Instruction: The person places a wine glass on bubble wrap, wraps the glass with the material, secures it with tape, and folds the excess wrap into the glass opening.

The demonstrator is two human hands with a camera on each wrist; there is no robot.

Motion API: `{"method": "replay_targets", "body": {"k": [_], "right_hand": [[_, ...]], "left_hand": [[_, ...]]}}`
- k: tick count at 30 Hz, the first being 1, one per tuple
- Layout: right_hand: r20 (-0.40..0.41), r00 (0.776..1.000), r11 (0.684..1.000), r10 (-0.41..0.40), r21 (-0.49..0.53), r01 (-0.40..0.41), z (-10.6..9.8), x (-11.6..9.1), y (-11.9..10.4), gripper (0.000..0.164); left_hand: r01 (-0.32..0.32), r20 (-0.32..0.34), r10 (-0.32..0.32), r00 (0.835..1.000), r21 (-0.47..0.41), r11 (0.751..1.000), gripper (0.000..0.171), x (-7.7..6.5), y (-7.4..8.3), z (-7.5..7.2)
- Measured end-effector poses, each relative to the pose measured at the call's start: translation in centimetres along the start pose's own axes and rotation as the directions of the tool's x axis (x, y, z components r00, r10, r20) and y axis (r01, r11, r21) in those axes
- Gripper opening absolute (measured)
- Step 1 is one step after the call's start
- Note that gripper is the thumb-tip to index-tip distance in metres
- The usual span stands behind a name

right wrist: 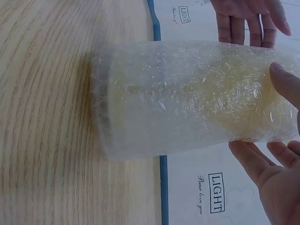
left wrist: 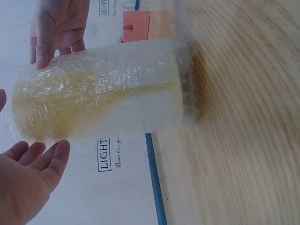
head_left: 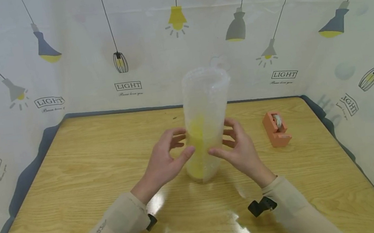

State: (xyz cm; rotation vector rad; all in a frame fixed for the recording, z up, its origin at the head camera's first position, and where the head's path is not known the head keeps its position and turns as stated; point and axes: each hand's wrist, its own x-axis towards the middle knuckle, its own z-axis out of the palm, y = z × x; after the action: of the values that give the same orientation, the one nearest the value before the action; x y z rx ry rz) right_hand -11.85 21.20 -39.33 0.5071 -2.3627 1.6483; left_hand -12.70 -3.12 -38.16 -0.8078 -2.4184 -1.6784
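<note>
A tall tube of clear bubble wrap (head_left: 207, 102) stands upright on the wooden table (head_left: 76, 175), with a yellow object (head_left: 197, 150) showing through its lower half. My left hand (head_left: 164, 161) is at its left side and my right hand (head_left: 241, 150) at its right. Both thumbs touch the front of the wrap, and the fingers are spread loosely beside it. In the left wrist view the left hand's fingers (left wrist: 44, 157) lie straight just off the wrap (left wrist: 103, 93). In the right wrist view the right thumb (right wrist: 286, 82) rests on the wrap (right wrist: 187, 98).
An orange tape dispenser (head_left: 276, 128) sits on the table to the right of my right hand. A white backdrop printed with lamps (head_left: 175, 17) closes off the back and both sides. The table's dark edge (head_left: 47, 134) runs along its foot.
</note>
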Motion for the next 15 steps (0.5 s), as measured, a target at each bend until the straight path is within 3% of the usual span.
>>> {"method": "replay_targets", "body": {"k": [3,6,15], "right_hand": [[0.007,1.000,1.000,-0.008,-0.016,0.008,0.04,-0.02,-0.01,0.088],[0.018,1.000,0.999,-0.023,-0.036,0.023,0.08,-0.05,0.05,0.091],[0.062,0.998,0.995,-0.032,-0.092,0.037,-0.03,-0.12,-0.14,0.091]], "left_hand": [[0.052,-0.024,-0.052,0.998,0.031,0.998,0.061,0.19,0.24,0.14],[0.065,-0.045,-0.061,0.997,0.080,0.995,0.069,0.50,0.40,0.28],[0.028,-0.075,-0.014,0.997,0.178,0.984,0.064,0.97,0.51,0.60]]}}
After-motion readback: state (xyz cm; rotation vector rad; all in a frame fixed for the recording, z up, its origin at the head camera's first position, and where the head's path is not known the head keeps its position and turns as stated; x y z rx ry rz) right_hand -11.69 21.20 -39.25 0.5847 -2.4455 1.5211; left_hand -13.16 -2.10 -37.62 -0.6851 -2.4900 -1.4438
